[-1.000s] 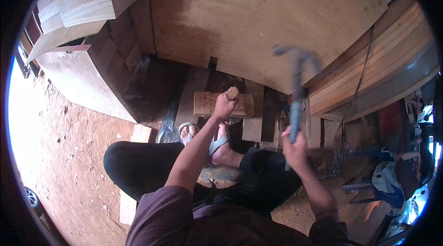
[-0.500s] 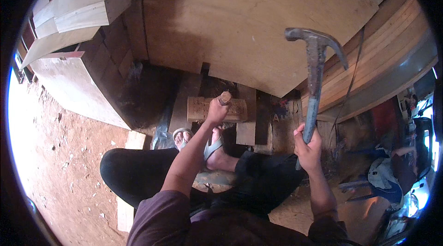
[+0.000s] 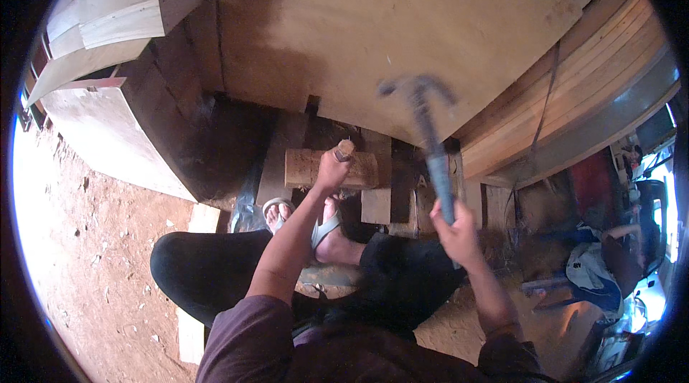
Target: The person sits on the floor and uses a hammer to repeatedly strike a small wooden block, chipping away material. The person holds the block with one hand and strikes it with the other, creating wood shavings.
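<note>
My left hand (image 3: 330, 173) is wrapped around an upright chisel; the battered round end of its wooden handle (image 3: 346, 148) sticks out above my fist, and its blade is hidden below. It stands over a short wooden block (image 3: 301, 167) lying across boards between my feet. In my right hand (image 3: 459, 236), closed around the lower grip, is a claw hammer (image 3: 436, 146). The hammer's head is blurred by motion and hangs to the right of the chisel and farther off, apart from it in view.
A large plywood sheet (image 3: 402, 17) spans the far side. Stacked long planks (image 3: 574, 110) run along the right, and plywood boxes (image 3: 115, 124) stand at left. My sandalled foot (image 3: 330, 232) is close to the block. Another person (image 3: 599, 272) is at far right. Wood chips litter the dirt floor (image 3: 108, 261).
The hammer has swung left and its head has come lower, nearer to the chisel. My right hand has shifted left with it. My left hand keeps its grip on the chisel.
</note>
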Demonstrator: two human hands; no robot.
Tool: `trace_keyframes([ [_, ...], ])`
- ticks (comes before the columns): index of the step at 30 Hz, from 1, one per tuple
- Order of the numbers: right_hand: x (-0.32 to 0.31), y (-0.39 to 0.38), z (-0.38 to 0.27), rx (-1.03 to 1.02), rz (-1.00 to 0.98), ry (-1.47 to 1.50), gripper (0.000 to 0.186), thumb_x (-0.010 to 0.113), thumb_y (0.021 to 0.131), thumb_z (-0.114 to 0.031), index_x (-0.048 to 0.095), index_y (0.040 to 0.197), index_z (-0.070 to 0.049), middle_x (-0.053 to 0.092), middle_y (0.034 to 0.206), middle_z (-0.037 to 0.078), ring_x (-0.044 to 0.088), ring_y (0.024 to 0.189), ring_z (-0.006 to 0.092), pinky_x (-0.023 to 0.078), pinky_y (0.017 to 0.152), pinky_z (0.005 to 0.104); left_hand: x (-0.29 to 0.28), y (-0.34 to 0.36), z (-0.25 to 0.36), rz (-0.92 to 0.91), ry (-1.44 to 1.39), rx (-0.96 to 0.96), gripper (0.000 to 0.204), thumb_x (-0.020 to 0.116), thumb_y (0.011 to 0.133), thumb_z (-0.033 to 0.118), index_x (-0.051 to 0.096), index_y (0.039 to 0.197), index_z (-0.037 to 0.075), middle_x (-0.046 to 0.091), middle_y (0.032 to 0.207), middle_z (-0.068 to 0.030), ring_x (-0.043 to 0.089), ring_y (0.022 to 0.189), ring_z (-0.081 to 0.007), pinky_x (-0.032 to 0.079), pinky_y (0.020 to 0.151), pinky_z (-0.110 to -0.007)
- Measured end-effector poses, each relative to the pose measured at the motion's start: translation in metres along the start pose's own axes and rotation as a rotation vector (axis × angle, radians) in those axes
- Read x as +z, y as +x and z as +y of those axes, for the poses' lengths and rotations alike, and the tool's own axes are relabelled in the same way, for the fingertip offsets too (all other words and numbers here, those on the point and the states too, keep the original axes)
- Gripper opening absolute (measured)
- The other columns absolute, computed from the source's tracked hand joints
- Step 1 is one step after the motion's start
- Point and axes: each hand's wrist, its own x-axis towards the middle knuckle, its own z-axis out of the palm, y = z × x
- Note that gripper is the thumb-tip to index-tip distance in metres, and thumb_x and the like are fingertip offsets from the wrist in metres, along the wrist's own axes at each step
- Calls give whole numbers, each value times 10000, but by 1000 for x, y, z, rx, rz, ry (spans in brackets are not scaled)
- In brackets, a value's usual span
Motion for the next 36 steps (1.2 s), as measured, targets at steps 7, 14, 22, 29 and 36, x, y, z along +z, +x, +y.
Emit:
trace_keyframes([
  [7,-7,3,-9,82,220,279,71,583,977,-76,512,981,-83,453,651,-42,400,464,39,322,412,237,0,-3,3,-5,28,7,164,655,791,114,637,908,-1,662,802,-186,656,750,-247,505,714,-380],
  [14,60,-14,71,93,-122,-272,117,614,928,-93,535,913,-7,512,722,96,553,704,154,462,645,353,-2,2,2,-11,115,82,251,647,773,146,633,999,39,654,991,-218,598,960,-440,491,822,-484],
  [22,-21,4,-16,97,192,217,102,596,982,-138,502,1008,-110,453,675,-54,393,487,18,312,418,203,-3,0,6,-19,250,101,226,641,794,188,613,950,27,643,975,-212,576,958,-436,471,851,-492],
  [29,12,3,3,134,212,423,118,580,1000,-187,494,1015,-109,458,664,-33,429,476,60,356,425,243,0,0,-3,26,148,52,219,651,787,183,622,917,9,651,930,-221,585,934,-437,483,822,-491],
  [36,59,-5,63,97,-137,-138,79,628,921,-74,564,953,-41,549,784,2,532,719,80,451,639,280,-1,3,-11,9,165,71,246,683,782,200,639,936,14,664,966,-239,596,980,-446,489,854,-499],
])
